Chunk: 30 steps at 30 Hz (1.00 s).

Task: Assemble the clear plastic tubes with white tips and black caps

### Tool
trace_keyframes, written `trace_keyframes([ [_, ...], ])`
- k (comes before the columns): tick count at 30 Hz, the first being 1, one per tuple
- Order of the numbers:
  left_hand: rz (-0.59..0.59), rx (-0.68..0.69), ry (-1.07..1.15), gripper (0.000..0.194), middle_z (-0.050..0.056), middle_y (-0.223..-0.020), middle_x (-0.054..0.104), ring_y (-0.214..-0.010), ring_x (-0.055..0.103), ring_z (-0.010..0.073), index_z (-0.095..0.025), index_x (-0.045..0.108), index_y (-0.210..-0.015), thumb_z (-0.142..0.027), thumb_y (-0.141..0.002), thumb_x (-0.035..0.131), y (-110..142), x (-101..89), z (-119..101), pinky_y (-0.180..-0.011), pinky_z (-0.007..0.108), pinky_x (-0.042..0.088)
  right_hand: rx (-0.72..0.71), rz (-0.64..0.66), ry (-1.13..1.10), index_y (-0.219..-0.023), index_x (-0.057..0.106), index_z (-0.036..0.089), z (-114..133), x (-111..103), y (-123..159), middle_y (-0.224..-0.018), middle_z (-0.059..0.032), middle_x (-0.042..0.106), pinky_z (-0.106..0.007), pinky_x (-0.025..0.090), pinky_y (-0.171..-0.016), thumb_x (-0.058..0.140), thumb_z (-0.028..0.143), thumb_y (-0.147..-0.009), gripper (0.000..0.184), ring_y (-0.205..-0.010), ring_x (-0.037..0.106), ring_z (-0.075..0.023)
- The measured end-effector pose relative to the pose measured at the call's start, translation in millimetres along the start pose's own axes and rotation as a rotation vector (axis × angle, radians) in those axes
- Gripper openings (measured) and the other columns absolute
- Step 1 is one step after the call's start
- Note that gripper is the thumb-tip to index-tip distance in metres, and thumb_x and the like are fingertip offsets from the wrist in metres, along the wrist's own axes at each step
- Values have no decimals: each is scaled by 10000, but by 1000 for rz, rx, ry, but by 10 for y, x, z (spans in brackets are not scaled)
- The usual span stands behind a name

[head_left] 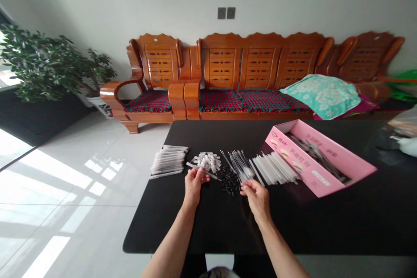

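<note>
Pen parts (206,161) lie mostly unassembled in piles, left hand (195,184) gripping a clear tube (213,176), right hand (256,197) half-closed, can't tell on what, pink box (302,165) holding a batch.

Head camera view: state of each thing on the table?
left hand, fingers over a thin tube
right hand, fingers curled, grip unclear
pink cardboard box, open, dark items inside
clear tubes, stacked in a row
white plastic pieces, loose heap
black small parts, loose scatter
thin rods, loosely fanned
</note>
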<state>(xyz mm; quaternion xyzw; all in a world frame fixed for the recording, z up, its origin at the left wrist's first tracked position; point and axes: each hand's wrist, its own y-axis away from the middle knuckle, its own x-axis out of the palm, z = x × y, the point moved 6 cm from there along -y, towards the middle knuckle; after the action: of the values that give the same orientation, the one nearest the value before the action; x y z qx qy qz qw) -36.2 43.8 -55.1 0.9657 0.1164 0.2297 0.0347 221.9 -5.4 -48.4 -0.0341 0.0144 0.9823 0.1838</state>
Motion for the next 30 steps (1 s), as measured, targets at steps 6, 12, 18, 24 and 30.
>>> trace_keyframes([
  [6, -4, -10, -16, 452, 36, -686, 690, -587, 646, 140, -111, 710, -864, -510, -682, 820, -5, -3, -8, -590, 253, 549, -34, 73, -15, -830, 732, 118, 6, 91, -103, -794, -119, 753, -348, 636, -609, 667, 378, -725, 288, -701, 733, -253],
  [12, 11, -7, -21, 441, 33, -680, 688, -574, 643, 134, -111, 708, -879, -500, -699, 813, -8, -12, 4, -587, 246, 547, -54, 45, 10, -862, 736, 116, -37, 40, -107, -815, -126, 761, -360, 639, -636, 641, 376, -752, 298, -703, 737, -253],
  [18, 22, -30, 0, 445, 23, -654, 663, -577, 632, 129, -105, 707, -856, -490, -670, 835, -7, 16, -49, -578, 238, 541, -65, 14, 70, -862, 728, 114, 72, 2, -112, -794, -122, 758, -333, 631, -612, 621, 406, -757, 329, -673, 729, -236],
  [24, 131, -71, 35, 390, 23, -640, 641, -554, 606, 119, -110, 708, -849, -463, -718, 810, 132, 272, -231, -550, 225, 504, -121, 151, 111, -950, 725, 127, 418, 230, 32, -791, -104, 736, -240, 539, -475, 588, 501, -848, 411, -629, 668, -188],
  [30, 194, -62, 71, 365, 23, -651, 646, -549, 593, 109, -114, 712, -849, -445, -728, 807, 178, 493, -371, -549, 219, 490, -143, 420, 186, -801, 713, 154, 709, 570, 200, -606, -41, 651, -209, 405, -419, 530, 510, -916, 417, -509, 574, -146],
])
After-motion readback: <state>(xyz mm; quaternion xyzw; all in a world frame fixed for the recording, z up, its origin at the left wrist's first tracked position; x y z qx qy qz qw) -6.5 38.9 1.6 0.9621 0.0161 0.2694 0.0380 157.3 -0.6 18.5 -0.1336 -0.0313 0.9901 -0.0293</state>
